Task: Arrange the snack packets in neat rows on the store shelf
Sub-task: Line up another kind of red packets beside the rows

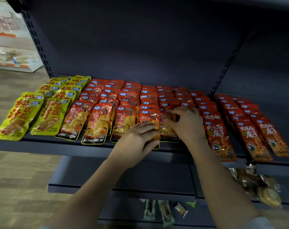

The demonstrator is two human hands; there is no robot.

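Dark shelf (pixel 41 144), front edge: overlapping rows of snack packets running back to the rear panel. Yellow-green packets (pixel 16 119) at left end; orange packets (pixel 97 123) across the middle; red packets (pixel 249 134) toward right end. Left hand (pixel 137 139): fingers straight, pressed flat on front orange packet (pixel 150 119) at the front edge. Right hand (pixel 185 123): fingers curled, pinching neighbouring packet (pixel 168 129) just beside it. Lower shelf (pixel 140 187): loose wrapped snacks (pixel 256 184) at right, blurred.
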